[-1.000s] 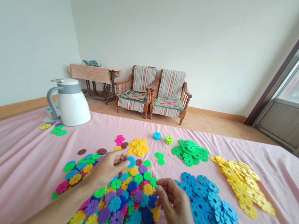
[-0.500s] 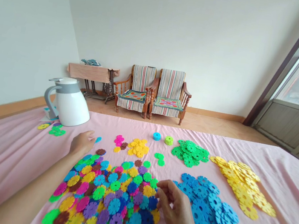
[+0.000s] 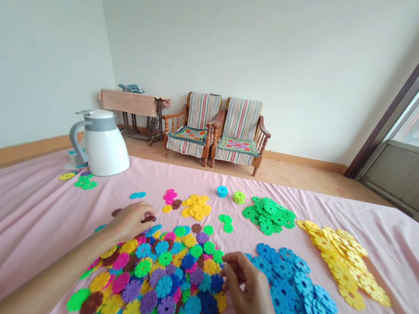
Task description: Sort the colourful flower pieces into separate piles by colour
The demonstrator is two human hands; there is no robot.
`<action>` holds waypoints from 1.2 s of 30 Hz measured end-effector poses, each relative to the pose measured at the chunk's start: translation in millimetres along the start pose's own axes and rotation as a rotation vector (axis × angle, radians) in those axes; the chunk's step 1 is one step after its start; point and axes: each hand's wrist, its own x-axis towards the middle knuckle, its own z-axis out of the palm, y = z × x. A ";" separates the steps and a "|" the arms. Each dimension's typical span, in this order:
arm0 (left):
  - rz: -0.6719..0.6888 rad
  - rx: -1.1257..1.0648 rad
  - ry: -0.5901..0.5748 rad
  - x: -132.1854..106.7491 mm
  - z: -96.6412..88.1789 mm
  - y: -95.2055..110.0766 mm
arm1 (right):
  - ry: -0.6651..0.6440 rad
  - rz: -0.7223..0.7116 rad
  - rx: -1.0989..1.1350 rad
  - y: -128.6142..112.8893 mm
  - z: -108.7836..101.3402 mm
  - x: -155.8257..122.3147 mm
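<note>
My left hand [image 3: 133, 220] is at the far left edge of a mixed heap of notched plastic discs [image 3: 157, 277]. Its fingers bend down around a brown notched disc [image 3: 149, 218], partly covered by the fingertips. Against the heap's right edge rests my right hand [image 3: 246, 286], fingers loosely curled and thumb apart from the forefinger. I see nothing between them. Close beside it spreads a pile of blue discs [image 3: 285, 282]. Two blue discs [image 3: 137, 195] lie together beyond my left hand. Another brown disc [image 3: 116, 212] shows beside the left wrist.
Sorted piles of green [image 3: 269, 215], yellow [image 3: 345, 260] and smaller yellow discs [image 3: 196, 207] lie on the pink cloth [image 3: 182, 174]. A blue stack [image 3: 222, 191] and a lime stack [image 3: 238, 198] stand behind. A white jug [image 3: 106, 148] stands at the back left.
My left hand has moved right and nearer, away from the blue disc and over to the brown disc at the heap's edge. Two blue discs are now uncovered. My right hand stays put.
</note>
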 end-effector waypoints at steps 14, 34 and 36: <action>0.151 -0.279 -0.192 -32.6 -14.2 91.7 | -0.002 -0.012 -0.058 0.0 0.0 1.5; 0.162 -0.501 -0.335 -43.5 -2.8 136.1 | 0.025 -0.080 -0.149 3.0 0.7 0.9; 0.165 -0.480 -0.320 -43.9 -2.0 135.5 | 0.022 -0.087 -0.149 3.6 0.7 1.2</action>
